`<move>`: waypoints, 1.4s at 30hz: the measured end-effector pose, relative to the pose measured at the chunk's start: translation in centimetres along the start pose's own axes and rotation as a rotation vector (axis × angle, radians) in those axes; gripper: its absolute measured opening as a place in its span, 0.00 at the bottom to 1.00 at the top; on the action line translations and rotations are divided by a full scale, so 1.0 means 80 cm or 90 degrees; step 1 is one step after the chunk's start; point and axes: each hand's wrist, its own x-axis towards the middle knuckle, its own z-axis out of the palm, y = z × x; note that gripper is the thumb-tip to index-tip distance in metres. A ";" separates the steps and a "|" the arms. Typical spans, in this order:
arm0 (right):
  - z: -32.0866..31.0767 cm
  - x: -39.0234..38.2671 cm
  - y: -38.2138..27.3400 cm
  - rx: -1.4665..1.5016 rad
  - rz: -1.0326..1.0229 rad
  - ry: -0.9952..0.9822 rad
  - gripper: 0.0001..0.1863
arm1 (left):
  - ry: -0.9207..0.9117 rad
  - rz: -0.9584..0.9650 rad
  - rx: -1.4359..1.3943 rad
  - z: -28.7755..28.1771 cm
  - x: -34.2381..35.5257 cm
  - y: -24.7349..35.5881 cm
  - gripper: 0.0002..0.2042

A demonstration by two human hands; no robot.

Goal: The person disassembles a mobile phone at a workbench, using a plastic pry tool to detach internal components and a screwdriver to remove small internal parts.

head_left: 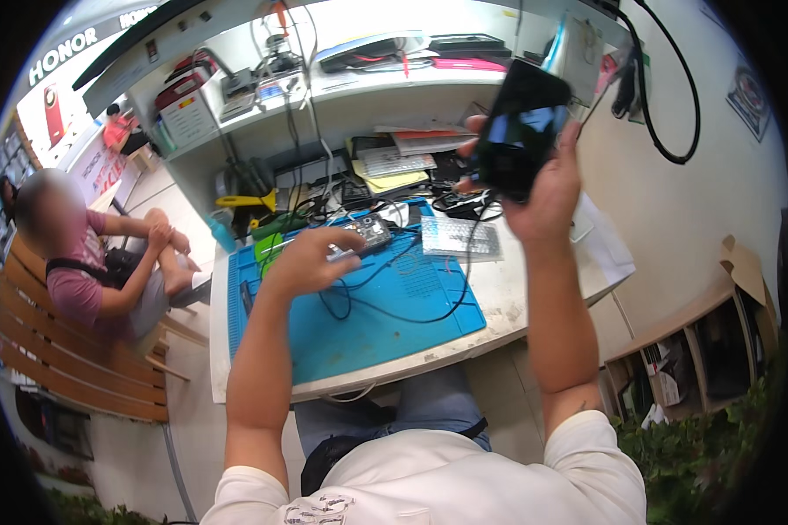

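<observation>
My right hand (551, 188) grips a black phone (521, 122), raised over the desk's right side, its dark screen showing reflections. My left hand (311, 258) hovers over the blue mat (376, 337), fingers apart and slightly curved beside a disassembled silver-and-black device (367, 234). Thin dark cables (429, 317) loop across the mat below that hand. A clear bubble-textured sheet or tray (459, 238) lies on the mat, left of my right forearm. A green object (269, 249) is partly visible behind my left hand.
The white desk (534, 324) has a cluttered shelf (341, 83) and piled papers (398, 162). At left a person (87, 280) sits on a wooden bench (70, 350). A black cable (696, 105) hangs at right, above wooden cubbies (682, 367). Plants (709, 455) stand lower right.
</observation>
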 end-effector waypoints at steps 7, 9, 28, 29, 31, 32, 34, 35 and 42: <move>-0.013 -0.041 -0.036 -0.046 -0.011 0.023 0.48 | -0.242 0.046 0.261 0.019 -0.034 0.001 0.15; -0.015 -0.063 -0.025 -0.053 0.007 0.041 0.49 | -0.234 -0.023 0.233 -0.012 -0.047 -0.014 0.15; -0.004 -0.176 0.080 -0.159 0.526 0.029 0.39 | -0.121 -0.094 0.444 -0.004 0.099 -0.035 0.51; 0.005 -0.183 0.092 -0.151 0.560 0.026 0.38 | -0.117 -0.094 0.444 -0.004 0.097 -0.036 0.51; 0.014 -0.196 0.117 -0.104 0.599 -0.008 0.35 | -0.113 -0.091 0.445 -0.005 0.092 -0.024 0.51; 0.019 -0.201 0.128 -0.098 0.620 -0.009 0.35 | -0.113 -0.085 0.426 -0.007 0.091 -0.025 0.51; 0.023 -0.210 0.155 -0.035 0.633 -0.035 0.36 | -0.114 -0.072 0.387 -0.012 0.091 -0.034 0.51; 0.024 -0.214 0.165 -0.008 0.651 -0.043 0.37 | -0.112 -0.072 0.360 -0.013 0.091 -0.040 0.51; 0.054 -0.210 0.183 -0.087 0.631 -0.079 0.34 | -0.071 -0.154 0.210 -0.082 0.067 -0.073 0.54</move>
